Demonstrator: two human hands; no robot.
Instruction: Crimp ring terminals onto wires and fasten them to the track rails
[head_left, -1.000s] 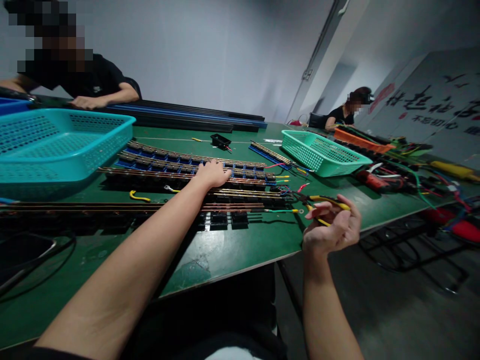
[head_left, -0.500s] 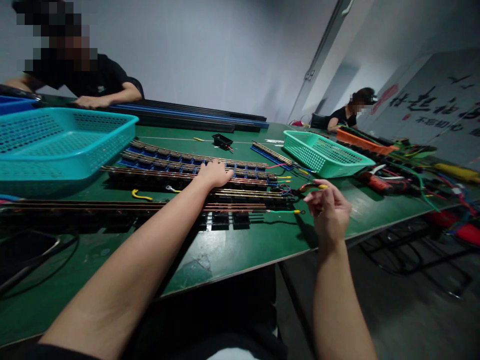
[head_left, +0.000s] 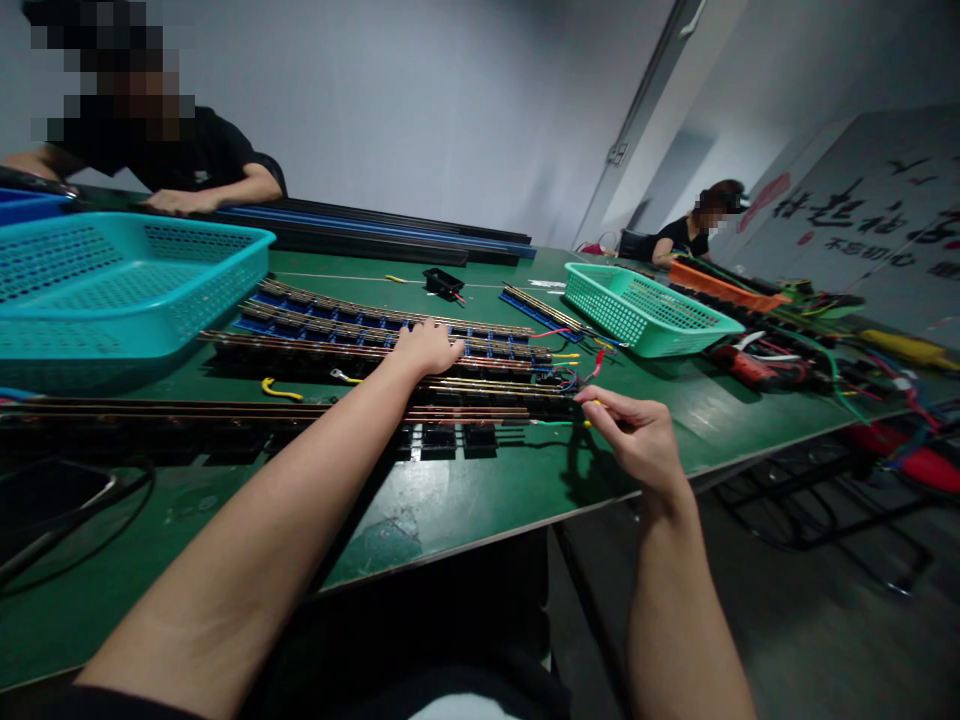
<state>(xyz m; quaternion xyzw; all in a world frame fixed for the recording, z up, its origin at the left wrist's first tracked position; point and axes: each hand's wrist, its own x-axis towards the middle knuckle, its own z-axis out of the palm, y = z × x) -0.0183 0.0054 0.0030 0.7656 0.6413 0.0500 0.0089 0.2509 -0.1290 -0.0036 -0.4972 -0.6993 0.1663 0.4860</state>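
My left hand (head_left: 427,348) lies over the strips with long copper rods (head_left: 337,352), its fingers curled over their upper side and largely hidden. Near the right end of a neighbouring strip with brass-coloured rods (head_left: 495,388), my right hand (head_left: 637,430) is closed in a pinch. A thin wire with a bit of yellow shows at its fingertips; most of it is hidden. Just beyond the fingers a red wire end (head_left: 598,365) stands up. A green wire (head_left: 555,423) with a yellow end runs out beside the hand.
A turquoise basket (head_left: 135,330) stands at left, a green basket (head_left: 652,335) at right. Loose yellow wire (head_left: 281,392) and a small black tray (head_left: 442,284) lie on the green table (head_left: 450,520). Red-handled tools (head_left: 765,365) lie at right. Two other people sit across the table.
My right hand has moved left and slightly down toward the strip's end, bringing its yellow-ended wire along. The red wire end now shows beyond it. My left hand stays in place.
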